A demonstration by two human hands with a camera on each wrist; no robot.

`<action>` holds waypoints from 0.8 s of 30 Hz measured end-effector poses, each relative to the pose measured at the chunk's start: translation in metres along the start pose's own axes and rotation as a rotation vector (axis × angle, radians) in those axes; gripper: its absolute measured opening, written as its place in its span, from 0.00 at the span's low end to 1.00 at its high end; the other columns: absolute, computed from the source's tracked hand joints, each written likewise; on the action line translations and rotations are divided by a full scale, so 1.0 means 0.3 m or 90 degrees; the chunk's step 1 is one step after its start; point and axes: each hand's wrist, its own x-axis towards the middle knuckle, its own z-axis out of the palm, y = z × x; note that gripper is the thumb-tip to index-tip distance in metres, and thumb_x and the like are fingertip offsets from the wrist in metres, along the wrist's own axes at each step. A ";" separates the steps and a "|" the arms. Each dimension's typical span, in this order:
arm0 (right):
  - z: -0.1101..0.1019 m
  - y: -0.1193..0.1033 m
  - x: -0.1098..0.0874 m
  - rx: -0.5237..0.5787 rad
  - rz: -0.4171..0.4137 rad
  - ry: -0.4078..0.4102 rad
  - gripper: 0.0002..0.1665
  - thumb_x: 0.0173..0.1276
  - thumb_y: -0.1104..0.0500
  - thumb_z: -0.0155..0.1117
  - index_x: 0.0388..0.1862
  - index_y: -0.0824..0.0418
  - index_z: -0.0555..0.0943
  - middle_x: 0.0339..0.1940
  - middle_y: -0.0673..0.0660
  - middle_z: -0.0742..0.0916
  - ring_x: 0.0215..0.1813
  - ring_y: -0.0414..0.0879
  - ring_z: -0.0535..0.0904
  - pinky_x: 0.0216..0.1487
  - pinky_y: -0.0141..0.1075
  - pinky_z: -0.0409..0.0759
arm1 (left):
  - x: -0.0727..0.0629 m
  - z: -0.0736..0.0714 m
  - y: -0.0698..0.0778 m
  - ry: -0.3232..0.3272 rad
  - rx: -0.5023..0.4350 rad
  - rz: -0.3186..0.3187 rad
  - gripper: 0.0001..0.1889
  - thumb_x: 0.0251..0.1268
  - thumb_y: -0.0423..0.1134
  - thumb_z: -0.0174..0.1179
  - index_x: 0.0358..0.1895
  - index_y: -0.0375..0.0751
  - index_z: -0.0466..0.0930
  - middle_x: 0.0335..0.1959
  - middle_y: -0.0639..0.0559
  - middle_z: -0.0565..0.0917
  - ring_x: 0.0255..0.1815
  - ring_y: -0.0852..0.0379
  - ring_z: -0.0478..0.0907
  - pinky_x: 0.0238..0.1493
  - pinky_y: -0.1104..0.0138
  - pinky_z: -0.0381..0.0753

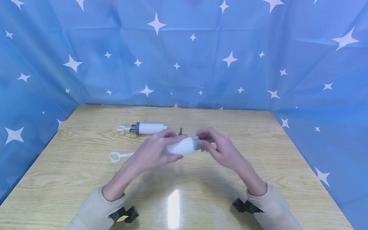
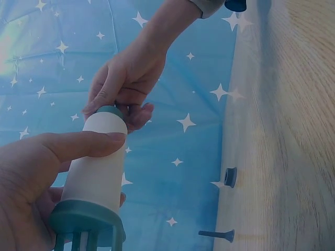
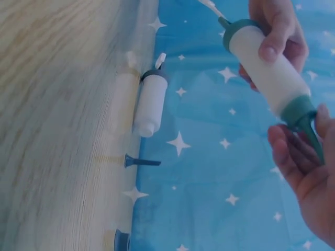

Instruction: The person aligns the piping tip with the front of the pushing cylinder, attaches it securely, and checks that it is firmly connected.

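Observation:
A white decorating syringe (image 1: pixel 180 147) with teal ends lies across my left hand (image 1: pixel 153 149), its thumb and fingers wrapped round the barrel. The plunger's white loop handle (image 1: pixel 115 156) sticks out to the left, past the wrist. At the other end, my right hand (image 1: pixel 222 149) pinches the teal nozzle (image 3: pixel 310 128) between thumb and fingers. In the right wrist view the nozzle's cone points down into that palm, and its base sits against the barrel's end. Whether it is fully fastened, I cannot tell.
A second syringe (image 1: pixel 150 128) with a white barrel and dark grey cap lies behind the left hand. A dark narrow nozzle (image 3: pixel 141 161) stands upright on the wooden table (image 1: pixel 86 179), with a short dark ring-like piece (image 2: pixel 231 178) near it. Blue star-patterned cloth (image 1: pixel 184 48) surrounds the table's back and sides.

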 end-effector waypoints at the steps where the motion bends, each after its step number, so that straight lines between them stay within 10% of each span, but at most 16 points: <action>1: 0.001 -0.004 0.001 0.010 0.002 -0.001 0.11 0.75 0.65 0.61 0.54 0.65 0.76 0.37 0.53 0.86 0.32 0.43 0.83 0.35 0.34 0.84 | 0.000 -0.002 0.000 0.001 -0.001 -0.003 0.30 0.53 0.44 0.78 0.62 0.48 0.83 0.47 0.49 0.83 0.40 0.54 0.81 0.39 0.62 0.84; 12: -0.011 -0.023 0.004 -0.012 0.015 -0.049 0.22 0.64 0.69 0.72 0.55 0.63 0.76 0.48 0.51 0.84 0.47 0.43 0.85 0.49 0.37 0.85 | -0.001 -0.011 -0.013 0.001 0.009 -0.002 0.30 0.54 0.44 0.77 0.63 0.47 0.83 0.46 0.49 0.83 0.40 0.54 0.81 0.39 0.62 0.83; 24: -0.007 -0.011 -0.005 -0.076 -0.025 -0.014 0.19 0.75 0.46 0.61 0.47 0.61 0.85 0.33 0.46 0.83 0.28 0.35 0.73 0.25 0.28 0.74 | -0.002 -0.011 -0.006 0.011 0.028 0.038 0.29 0.52 0.42 0.79 0.61 0.49 0.84 0.45 0.51 0.83 0.39 0.55 0.81 0.38 0.64 0.83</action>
